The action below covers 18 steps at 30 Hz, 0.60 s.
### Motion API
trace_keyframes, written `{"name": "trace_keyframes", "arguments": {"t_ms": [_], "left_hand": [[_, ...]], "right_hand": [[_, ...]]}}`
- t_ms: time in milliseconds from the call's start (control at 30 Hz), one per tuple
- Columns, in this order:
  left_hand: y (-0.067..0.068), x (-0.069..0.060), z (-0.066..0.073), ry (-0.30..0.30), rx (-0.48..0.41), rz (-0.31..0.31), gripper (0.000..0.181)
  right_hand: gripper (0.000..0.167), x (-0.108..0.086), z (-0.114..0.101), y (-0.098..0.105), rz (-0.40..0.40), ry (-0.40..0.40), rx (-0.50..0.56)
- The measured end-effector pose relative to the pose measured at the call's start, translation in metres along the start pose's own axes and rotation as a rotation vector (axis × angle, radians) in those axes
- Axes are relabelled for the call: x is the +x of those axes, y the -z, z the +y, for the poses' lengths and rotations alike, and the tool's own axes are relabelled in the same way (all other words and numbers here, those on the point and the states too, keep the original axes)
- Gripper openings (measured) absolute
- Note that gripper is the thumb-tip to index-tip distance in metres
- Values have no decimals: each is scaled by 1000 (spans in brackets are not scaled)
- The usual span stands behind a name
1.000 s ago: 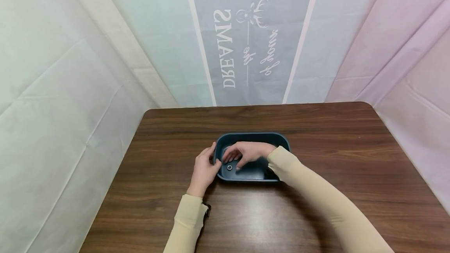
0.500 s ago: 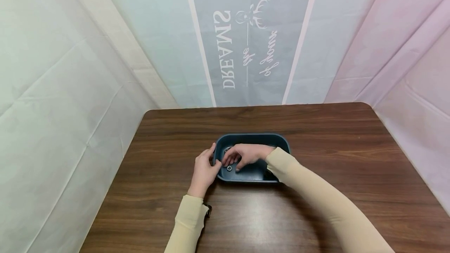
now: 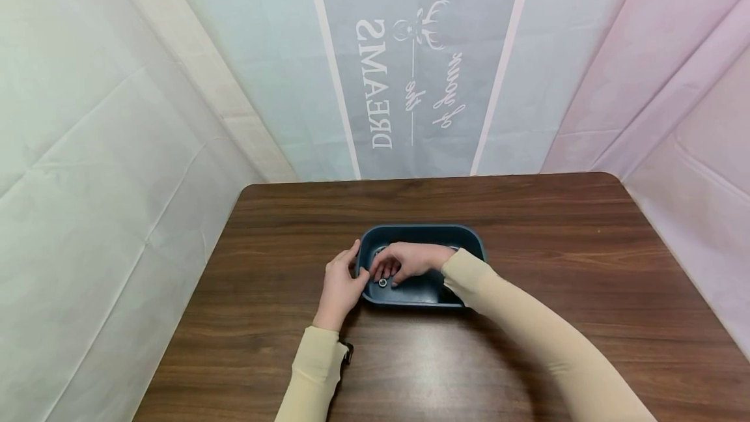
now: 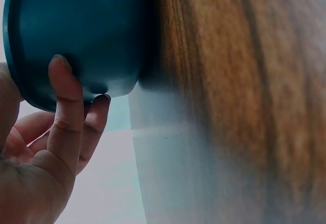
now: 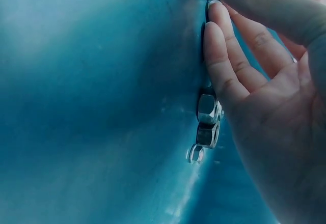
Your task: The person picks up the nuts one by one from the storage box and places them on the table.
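One blue bin (image 3: 428, 233), left hand (image 3: 341, 285) clamped on its end; right hand (image 3: 415, 258) inside, whether gripping cannot tell; at least four metal nuts (image 5: 205, 134)

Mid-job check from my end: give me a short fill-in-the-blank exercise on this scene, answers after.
The hand reaching down into the blue bin is the person's ____ one.
The bin rests on a table whose surface is coloured ____.
In the right wrist view, the silver hexagonal fasteners with central holes are ____.

Missing words: right; brown; nuts.
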<state>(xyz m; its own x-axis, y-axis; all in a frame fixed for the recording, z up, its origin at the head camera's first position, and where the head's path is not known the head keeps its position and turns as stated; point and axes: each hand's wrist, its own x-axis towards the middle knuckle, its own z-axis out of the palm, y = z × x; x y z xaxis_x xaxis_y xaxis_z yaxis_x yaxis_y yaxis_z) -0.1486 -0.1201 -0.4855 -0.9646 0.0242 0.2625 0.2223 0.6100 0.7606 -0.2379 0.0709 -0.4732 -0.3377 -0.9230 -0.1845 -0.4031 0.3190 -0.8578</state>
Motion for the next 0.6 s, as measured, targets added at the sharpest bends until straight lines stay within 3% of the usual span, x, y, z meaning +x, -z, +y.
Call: {"name": "trace_keyframes", "arguments": {"t_ms": [600], "left_hand": [[1,-1,2,9,-14,-11,58]], "right_hand": [[46,3,4,-4,6,1,-43]]}}
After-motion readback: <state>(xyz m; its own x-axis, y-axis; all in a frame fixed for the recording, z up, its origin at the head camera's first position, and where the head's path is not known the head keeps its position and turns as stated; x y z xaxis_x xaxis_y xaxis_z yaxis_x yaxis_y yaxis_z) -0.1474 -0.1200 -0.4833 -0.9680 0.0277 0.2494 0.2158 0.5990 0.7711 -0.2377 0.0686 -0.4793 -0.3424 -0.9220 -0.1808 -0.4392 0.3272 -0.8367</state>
